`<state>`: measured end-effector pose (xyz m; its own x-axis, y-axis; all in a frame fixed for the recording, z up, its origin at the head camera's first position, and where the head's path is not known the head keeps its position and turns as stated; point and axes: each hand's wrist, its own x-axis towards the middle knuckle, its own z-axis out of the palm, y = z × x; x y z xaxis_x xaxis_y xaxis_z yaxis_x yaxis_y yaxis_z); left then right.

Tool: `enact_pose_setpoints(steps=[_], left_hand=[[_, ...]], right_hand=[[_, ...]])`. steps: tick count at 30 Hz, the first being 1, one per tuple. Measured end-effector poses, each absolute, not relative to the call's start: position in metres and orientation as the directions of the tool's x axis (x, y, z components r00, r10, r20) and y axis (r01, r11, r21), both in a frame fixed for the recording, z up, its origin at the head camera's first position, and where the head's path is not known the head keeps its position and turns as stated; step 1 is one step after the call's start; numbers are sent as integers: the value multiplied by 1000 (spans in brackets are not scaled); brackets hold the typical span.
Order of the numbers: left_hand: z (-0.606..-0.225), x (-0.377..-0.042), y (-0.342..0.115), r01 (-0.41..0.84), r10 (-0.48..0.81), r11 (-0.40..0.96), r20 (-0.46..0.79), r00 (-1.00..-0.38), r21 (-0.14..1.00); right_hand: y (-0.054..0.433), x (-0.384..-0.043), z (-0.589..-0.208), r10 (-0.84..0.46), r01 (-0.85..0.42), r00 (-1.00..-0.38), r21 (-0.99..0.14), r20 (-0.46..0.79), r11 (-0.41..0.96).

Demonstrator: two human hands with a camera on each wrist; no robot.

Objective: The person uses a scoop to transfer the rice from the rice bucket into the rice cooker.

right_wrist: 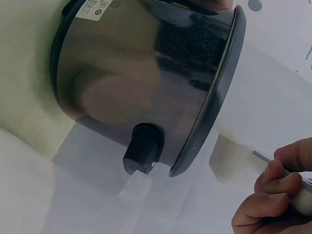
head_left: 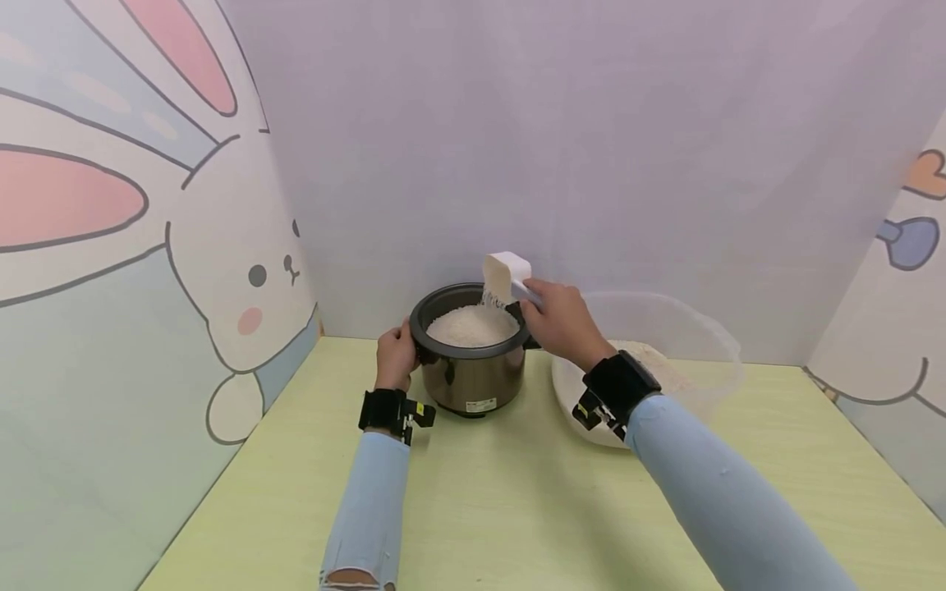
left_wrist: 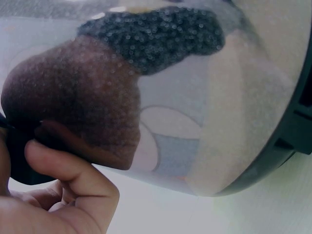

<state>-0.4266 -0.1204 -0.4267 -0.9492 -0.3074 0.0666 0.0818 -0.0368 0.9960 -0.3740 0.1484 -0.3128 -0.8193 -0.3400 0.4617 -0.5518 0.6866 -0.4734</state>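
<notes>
A brown metallic rice cooker (head_left: 473, 379) with a dark rim stands near the back wall, with white rice (head_left: 471, 327) heaped inside. At its left side my left hand (head_left: 395, 359) grips the black side handle (left_wrist: 24, 163), thumb bent over it in the left wrist view. My right hand (head_left: 563, 322) holds a white scoop (head_left: 508, 272) by its handle above the pot's right rim. The scoop is tipped, and grains fall from it into the pot. In the right wrist view the cooker's other handle (right_wrist: 144, 148) juts out, untouched.
Right of the cooker stands a large translucent tub (head_left: 727, 349) with rice (head_left: 650, 359) in it, partly behind my right forearm. The pale yellow-green table (head_left: 473, 501) meets a plain back wall (head_left: 517, 148) and cartoon-printed side panels (head_left: 96, 394).
</notes>
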Motion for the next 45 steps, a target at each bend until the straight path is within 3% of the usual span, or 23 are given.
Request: enact_pose_setpoints(steps=[15,23,45], left_hand=[[-428,-426,-122,87,-317,-36,72,-946,996],[-427,-427,-121,84,-326,-40,66,-943,996],[-427,-429,-120,92,-322,-38,75,-944,995]], right_hand=[[151,-374,-322,-344,-556,-809,-431,476,711],[149,-374,-327,-378,-587,-775,-354,507,728],[149,-373,-339,-413,-626,-728,-285,547,726]])
